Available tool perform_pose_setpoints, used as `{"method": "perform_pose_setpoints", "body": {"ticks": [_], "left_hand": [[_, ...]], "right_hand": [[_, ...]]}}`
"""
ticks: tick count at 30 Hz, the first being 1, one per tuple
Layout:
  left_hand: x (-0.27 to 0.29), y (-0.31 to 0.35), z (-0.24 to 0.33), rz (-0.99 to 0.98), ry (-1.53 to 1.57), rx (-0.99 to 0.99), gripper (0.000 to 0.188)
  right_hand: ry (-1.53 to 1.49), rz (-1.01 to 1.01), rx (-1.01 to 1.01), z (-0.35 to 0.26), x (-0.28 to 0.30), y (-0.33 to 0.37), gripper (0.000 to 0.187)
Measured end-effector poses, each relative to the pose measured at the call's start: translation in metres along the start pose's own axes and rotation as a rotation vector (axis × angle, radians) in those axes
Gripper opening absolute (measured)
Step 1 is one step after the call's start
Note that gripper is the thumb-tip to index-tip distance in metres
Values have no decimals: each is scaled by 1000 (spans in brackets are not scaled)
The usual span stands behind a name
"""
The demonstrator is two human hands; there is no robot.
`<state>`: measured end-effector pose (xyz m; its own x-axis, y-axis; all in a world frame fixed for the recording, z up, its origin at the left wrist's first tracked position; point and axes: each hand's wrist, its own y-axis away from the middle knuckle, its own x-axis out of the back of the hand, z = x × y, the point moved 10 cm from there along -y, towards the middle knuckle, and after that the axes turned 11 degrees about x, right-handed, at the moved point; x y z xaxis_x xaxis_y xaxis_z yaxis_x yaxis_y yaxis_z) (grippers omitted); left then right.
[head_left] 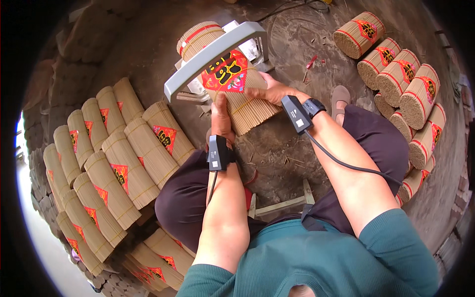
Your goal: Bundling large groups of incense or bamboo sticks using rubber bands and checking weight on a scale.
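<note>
Both hands grip a thick round bundle of thin tan sticks [251,113], which has a red diamond label on its upper side. Yellow ties circle its near part, and a red band goes round the far end. My left hand [222,117] clasps its lower left side, thumb on top. From the right, my right hand [269,90] holds it with the thumb laid across the sticks; the fingers underneath are hidden. Over the bundle spans the grey arch [216,58] of a small machine with white parts [242,37], whose base is partly covered.
Rows of similar labelled bundles [116,163] are stacked at my left. More bundles with red bands [418,96] are piled on the right. Stick scraps and a small red object [311,61] lie on the dark floor [292,143]. A black cable [292,7] runs behind the machine.
</note>
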<state>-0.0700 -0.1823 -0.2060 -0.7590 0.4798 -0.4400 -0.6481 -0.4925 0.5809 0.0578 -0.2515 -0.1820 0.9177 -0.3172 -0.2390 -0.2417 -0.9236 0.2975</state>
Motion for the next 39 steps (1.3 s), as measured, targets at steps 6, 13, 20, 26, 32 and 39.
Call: {"method": "perform_pose_setpoints", "body": {"ticks": [6, 13, 20, 26, 32, 39], "left_hand": [[-5, -11, -3, -29, 59, -27, 80], [-14, -9, 2, -86, 89, -38, 80], [-8, -4, -1, -9, 76, -15, 90], [-6, -4, -2, 4, 77, -26, 86], [-40, 35, -6, -129, 206, 83, 74], [-79, 138, -59, -101, 382, 428, 60]], "right_hand": [[-199, -24, 78, -2, -1, -6, 122], [-171, -44, 133, -25, -3, 0, 109], [-240, -51, 78, -30, -10, 9, 109], [-205, -20, 64, -20, -3, 5, 110], [-167, -56, 89, -48, -20, 33, 83], [-108, -137, -174, -24, -31, 140, 71]]}}
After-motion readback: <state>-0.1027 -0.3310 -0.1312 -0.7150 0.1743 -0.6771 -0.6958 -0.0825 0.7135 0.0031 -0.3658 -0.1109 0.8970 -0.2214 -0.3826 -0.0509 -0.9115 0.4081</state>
